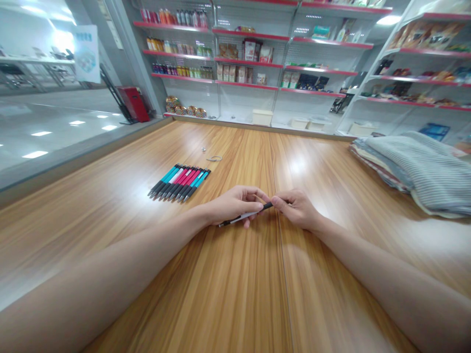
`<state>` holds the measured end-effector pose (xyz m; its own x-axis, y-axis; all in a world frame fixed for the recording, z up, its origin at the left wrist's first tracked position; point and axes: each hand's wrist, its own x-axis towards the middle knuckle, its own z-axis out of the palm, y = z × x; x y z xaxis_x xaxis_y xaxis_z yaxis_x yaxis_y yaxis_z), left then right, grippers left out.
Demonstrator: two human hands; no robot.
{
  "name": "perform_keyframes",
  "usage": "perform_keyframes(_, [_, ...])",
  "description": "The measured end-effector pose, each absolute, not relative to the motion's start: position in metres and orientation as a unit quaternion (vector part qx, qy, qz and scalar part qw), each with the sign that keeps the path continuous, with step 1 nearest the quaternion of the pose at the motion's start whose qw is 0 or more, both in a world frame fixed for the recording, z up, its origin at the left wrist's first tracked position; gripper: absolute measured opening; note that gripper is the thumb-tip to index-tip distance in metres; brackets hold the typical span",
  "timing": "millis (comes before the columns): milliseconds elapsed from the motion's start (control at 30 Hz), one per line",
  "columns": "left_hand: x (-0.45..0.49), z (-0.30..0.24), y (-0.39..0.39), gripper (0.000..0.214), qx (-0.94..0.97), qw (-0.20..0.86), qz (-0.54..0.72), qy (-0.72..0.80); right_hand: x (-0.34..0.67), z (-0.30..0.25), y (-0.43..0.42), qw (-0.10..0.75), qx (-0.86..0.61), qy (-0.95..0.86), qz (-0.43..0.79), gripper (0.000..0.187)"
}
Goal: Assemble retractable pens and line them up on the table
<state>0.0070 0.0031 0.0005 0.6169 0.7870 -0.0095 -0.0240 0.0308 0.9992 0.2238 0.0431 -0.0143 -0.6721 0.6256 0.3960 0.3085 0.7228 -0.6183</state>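
Both hands meet over the middle of the wooden table, joined by one pen with a white barrel and black grip. My left hand is closed round the barrel, the pen's black clicker end pointing down to the left. At the other end, my right hand pinches the black grip near the tip, which its fingers hide. To the left of my hands, several pens in teal, white and pink lie side by side in a slanted row.
Beyond the row lie a thin ring-shaped band and a small shiny piece. A stack of folded cloths sits at the right. Shelves of packaged goods stand behind the table's far edge, with a red box on the floor at left.
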Motion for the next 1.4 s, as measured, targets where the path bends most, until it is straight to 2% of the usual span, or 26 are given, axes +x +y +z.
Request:
perform_keyframes(533, [0.0049, -0.0027, 0.0051, 0.028, 0.647, 0.626, 0.259, 0.349, 0.2261, -0.0181, 0.0453, 0.303, -0.269, -0.871, 0.279, 0.045])
perform_keyframes(833, [0.0076, -0.0002, 0.0027, 0.039, 0.651, 0.619, 0.234, 0.37, 0.2258, -0.0167, 0.0447, 0.298, -0.266, -0.871, 0.288, 0.044])
perform_keyframes(1033, [0.0087, -0.0017, 0.0035, 0.032, 0.649, 0.615, 0.248, 0.373, 0.2257, -0.0171, 0.0445, 0.303, -0.263, -0.869, 0.29, 0.046])
perform_keyframes(1233, [0.0106, 0.0015, 0.0025, 0.045, 0.641, 0.632, 0.226, 0.371, 0.227, -0.0158, 0.0441, 0.291, -0.263, -0.873, 0.291, 0.044])
perform_keyframes(1400, [0.0092, 0.0001, 0.0019, 0.038, 0.652, 0.624, 0.233, 0.363, 0.2261, -0.0161, 0.0439, 0.3, -0.267, -0.867, 0.296, 0.045])
